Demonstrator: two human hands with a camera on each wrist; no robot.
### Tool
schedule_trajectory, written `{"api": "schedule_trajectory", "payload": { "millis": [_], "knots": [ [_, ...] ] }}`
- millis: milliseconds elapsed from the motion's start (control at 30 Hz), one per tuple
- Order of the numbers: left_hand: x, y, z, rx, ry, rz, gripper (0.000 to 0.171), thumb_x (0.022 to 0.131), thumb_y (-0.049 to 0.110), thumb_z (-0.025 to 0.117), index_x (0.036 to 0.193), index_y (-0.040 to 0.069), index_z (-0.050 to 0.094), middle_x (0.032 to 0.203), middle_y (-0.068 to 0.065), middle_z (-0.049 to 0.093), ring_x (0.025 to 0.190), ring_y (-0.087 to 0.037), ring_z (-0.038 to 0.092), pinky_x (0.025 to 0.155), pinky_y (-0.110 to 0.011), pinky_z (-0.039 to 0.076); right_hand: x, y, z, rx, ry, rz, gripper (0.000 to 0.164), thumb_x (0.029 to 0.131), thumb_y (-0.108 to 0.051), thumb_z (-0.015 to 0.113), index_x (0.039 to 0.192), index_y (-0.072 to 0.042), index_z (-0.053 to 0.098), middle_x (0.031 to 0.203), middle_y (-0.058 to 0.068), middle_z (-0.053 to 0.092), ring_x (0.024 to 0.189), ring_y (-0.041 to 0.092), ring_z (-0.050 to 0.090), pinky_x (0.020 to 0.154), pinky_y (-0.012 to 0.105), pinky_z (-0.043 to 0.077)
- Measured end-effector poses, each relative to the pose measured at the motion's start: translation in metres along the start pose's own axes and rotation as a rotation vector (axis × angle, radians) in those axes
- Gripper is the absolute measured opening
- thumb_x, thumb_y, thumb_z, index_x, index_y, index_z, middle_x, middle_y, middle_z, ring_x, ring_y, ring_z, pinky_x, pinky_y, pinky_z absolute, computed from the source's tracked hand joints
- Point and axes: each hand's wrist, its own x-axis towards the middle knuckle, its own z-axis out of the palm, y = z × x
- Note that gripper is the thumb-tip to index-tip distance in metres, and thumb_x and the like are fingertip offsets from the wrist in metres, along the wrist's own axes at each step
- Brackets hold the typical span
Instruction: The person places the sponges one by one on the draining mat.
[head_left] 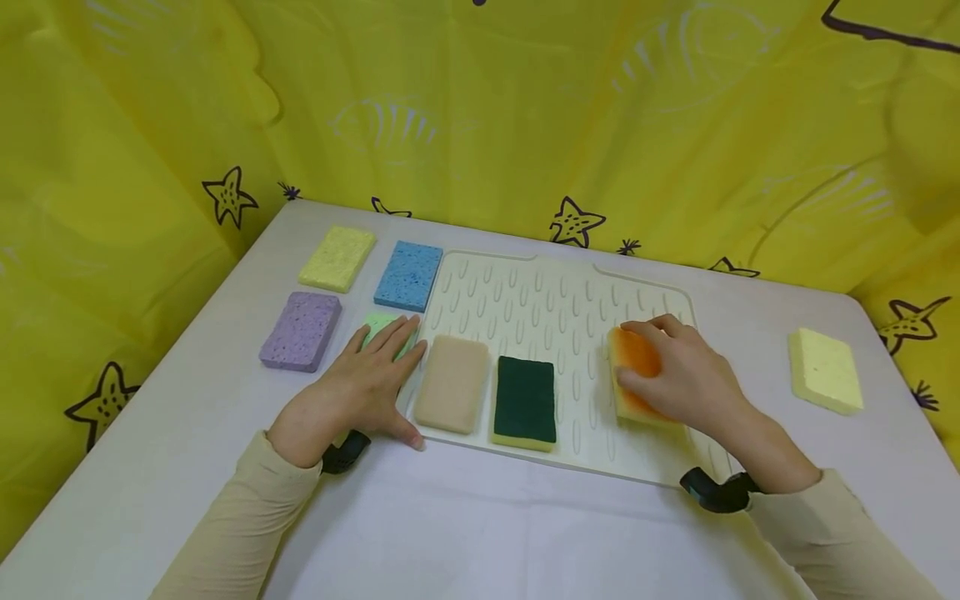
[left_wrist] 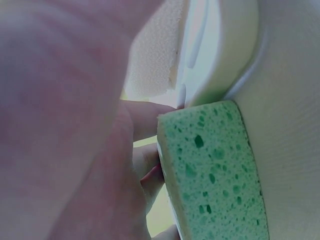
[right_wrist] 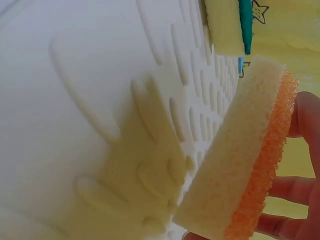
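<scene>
R grip [head_left: 686,377] holds orange-yel. sponge [head_left: 637,354], coarse side up, long axis fore-aft; L grip [head_left: 362,392] splayed on porous grn sponge [left_wrist: 215,170].

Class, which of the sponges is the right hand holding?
The orange-topped sponge, cream underneath: the right hand pinches it, and its orange layer sets it apart from all the others.
</scene>
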Motion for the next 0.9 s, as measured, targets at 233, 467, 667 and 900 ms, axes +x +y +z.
{"api": "schedule_trajectory", "payload": {
  "millis": [233, 467, 667, 900],
  "knots": [
    [0.0, 0.0, 0.001, -0.005, 0.009, 0.0, 0.128, 0.059, 0.075, 0.079, 0.156, 0.007, 0.03, 0.168, -0.014, 0.003, 0.155, -0.034, 0.006, 0.121, -0.064, 0.009, -0.003, -0.009, 0.004, 0.002, -0.01, -0.004, 0.053, 0.088, -0.031, 0.061, 0.136, -0.012, 0.056, 0.131, 0.021, 0.053, 0.11, 0.041, 0.054, 0.076, 0.062, 0.053],
    [0.0, 0.001, 0.0, -0.005, 0.006, -0.003, 0.128, 0.059, 0.075, 0.079, 0.156, 0.007, 0.03, 0.168, -0.014, 0.003, 0.155, -0.035, 0.006, 0.121, -0.064, 0.008, -0.004, -0.019, 0.007, 0.013, -0.016, -0.013, 0.052, 0.088, -0.033, 0.062, 0.136, -0.013, 0.058, 0.131, 0.02, 0.054, 0.111, 0.04, 0.054, 0.076, 0.062, 0.053],
    [0.0, 0.0, 0.0, -0.006, 0.001, -0.006, 0.128, 0.059, 0.075, 0.079, 0.156, 0.008, 0.029, 0.168, -0.014, 0.003, 0.155, -0.035, 0.006, 0.121, -0.064, 0.008, -0.003, -0.028, 0.012, 0.004, -0.034, -0.021, 0.051, 0.087, -0.032, 0.061, 0.134, -0.014, 0.059, 0.129, 0.018, 0.056, 0.108, 0.036, 0.056, 0.074, 0.056, 0.054],
    [0.0, 0.001, 0.0, -0.009, -0.001, -0.005, 0.128, 0.059, 0.074, 0.079, 0.156, 0.007, 0.029, 0.168, -0.014, 0.003, 0.155, -0.035, 0.005, 0.121, -0.064, 0.008, -0.005, -0.035, 0.015, 0.0, -0.056, -0.027, 0.05, 0.086, -0.033, 0.062, 0.132, -0.014, 0.06, 0.127, 0.017, 0.057, 0.106, 0.036, 0.058, 0.073, 0.057, 0.054]
  ]
}}
